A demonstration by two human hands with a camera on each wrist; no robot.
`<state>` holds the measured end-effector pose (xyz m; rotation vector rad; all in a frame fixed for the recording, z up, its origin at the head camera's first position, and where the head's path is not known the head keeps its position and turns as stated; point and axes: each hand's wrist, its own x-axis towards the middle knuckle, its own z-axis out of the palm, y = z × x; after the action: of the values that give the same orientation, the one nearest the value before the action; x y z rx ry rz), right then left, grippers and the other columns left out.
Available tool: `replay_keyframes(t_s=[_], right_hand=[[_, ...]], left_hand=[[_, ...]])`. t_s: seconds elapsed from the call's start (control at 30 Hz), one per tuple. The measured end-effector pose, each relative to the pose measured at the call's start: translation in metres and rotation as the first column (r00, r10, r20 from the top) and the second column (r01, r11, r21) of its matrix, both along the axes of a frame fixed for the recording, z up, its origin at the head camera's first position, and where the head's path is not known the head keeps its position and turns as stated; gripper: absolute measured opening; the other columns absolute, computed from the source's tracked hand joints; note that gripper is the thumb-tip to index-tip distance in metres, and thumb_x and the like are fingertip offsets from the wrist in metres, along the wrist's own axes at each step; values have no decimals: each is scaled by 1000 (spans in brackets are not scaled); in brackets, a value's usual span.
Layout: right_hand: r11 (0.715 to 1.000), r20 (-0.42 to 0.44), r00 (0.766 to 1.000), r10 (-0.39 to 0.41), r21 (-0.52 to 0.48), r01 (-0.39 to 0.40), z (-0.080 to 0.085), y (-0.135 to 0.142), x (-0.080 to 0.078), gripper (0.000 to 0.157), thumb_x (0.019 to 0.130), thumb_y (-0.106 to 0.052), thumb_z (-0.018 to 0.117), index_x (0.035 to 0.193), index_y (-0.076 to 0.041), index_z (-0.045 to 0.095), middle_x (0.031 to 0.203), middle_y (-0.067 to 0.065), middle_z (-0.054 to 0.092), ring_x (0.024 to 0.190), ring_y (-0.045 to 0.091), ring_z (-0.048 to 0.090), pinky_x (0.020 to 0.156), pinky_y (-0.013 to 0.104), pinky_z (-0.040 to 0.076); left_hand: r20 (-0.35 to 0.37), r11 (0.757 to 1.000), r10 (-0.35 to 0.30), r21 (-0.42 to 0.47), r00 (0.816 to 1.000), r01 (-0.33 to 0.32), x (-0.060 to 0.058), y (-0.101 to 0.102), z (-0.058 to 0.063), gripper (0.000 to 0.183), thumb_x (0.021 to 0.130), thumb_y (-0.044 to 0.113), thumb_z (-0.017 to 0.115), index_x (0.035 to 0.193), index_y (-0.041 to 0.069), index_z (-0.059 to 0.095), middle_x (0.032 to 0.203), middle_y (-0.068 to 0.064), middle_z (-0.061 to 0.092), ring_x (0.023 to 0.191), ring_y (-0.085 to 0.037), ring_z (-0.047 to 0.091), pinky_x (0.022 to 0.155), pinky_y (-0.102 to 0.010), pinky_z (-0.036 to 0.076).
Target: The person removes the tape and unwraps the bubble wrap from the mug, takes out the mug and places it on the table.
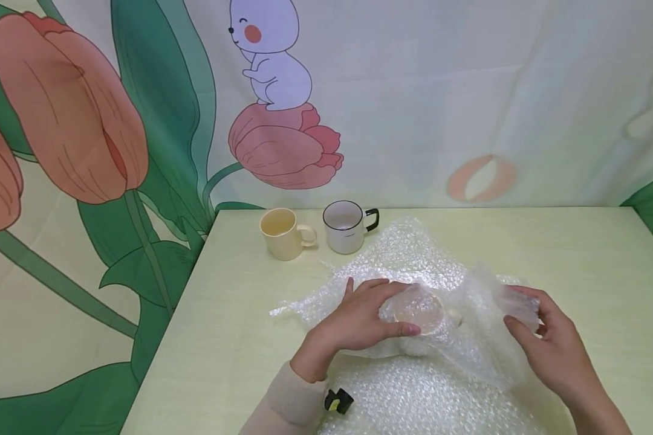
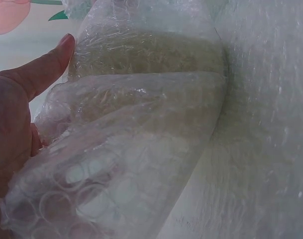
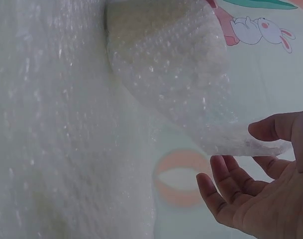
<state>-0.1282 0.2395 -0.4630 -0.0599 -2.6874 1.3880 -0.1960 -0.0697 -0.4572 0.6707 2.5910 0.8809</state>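
A pale, round-rimmed mug stands under a layer of clear bubble wrap; its yellowish side shows through the film in the left wrist view. My left hand holds the wrapped mug from the left, thumb on the near side and fingers on the far side. To the right, my right hand grips a loose end of the bubble wrap, with thumb above and fingers below in the right wrist view. The wrap stretches between both hands. Its folds partly hide the mug.
A cream-yellow mug and a white mug with a black rim and handle stand at the back of the pale table. More bubble wrap lies flat below. A small black item is beside the left sleeve.
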Motion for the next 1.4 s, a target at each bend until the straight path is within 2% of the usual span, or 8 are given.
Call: replay_keyframes(t_s=[0.23, 0.47, 0.77, 1.03, 1.23, 1.4], right_hand=[[999, 9, 999, -31, -31, 31, -6, 7, -2, 42, 102, -19, 66, 142, -8, 57, 112, -39, 55, 101, -20, 53, 75, 8, 47], [996, 23, 996, -81, -23, 82, -8, 12, -4, 41, 103, -22, 64, 140, -6, 58, 107, -39, 56, 97, -20, 54, 75, 7, 48], [984, 32, 986, -161, -67, 163, -10, 14, -6, 37, 99, -12, 67, 135, -4, 61, 97, -40, 61, 90, -19, 58, 73, 7, 50], [971, 59, 978, -201, -120, 207, -13, 18, -7, 34, 97, -6, 67, 130, -11, 64, 91, -38, 66, 85, -18, 63, 72, 7, 52], [958, 132, 956, -262, -82, 274, -12, 21, -8, 37, 95, -11, 73, 131, -11, 63, 88, -40, 63, 82, -19, 61, 69, 8, 51], [952, 190, 934, -302, 7, 306, -5, 23, -7, 54, 92, -24, 79, 142, -18, 59, 101, -32, 59, 87, -15, 53, 67, 11, 48]], left_hand=[[6, 1000, -1, -5, 1000, 1, 1, 0, 1, 75, 87, 68, 70, 153, 47, 44, 158, 16, 48, 156, -18, 29, 125, -69, -1], [2, 1000, -2, -1, 1000, 2, 1, 0, 0, 75, 87, 68, 70, 154, 46, 44, 158, 16, 48, 157, -20, 30, 125, -70, -1], [3, 1000, 1, -4, 1000, -1, 2, 0, 0, 75, 87, 68, 71, 154, 45, 44, 158, 16, 48, 156, -19, 30, 125, -70, 0], [-1, 1000, -6, -9, 1000, 6, 1, 0, 2, 76, 87, 67, 71, 154, 44, 45, 158, 15, 48, 156, -19, 31, 125, -69, 0], [3, 1000, -8, -8, 1000, 8, 1, 1, 2, 76, 87, 67, 71, 154, 44, 44, 159, 15, 48, 156, -19, 31, 125, -69, 0], [-3, 1000, -9, -7, 1000, 9, 0, 0, 1, 76, 87, 67, 71, 154, 43, 44, 159, 15, 48, 155, -19, 31, 125, -70, 0]])
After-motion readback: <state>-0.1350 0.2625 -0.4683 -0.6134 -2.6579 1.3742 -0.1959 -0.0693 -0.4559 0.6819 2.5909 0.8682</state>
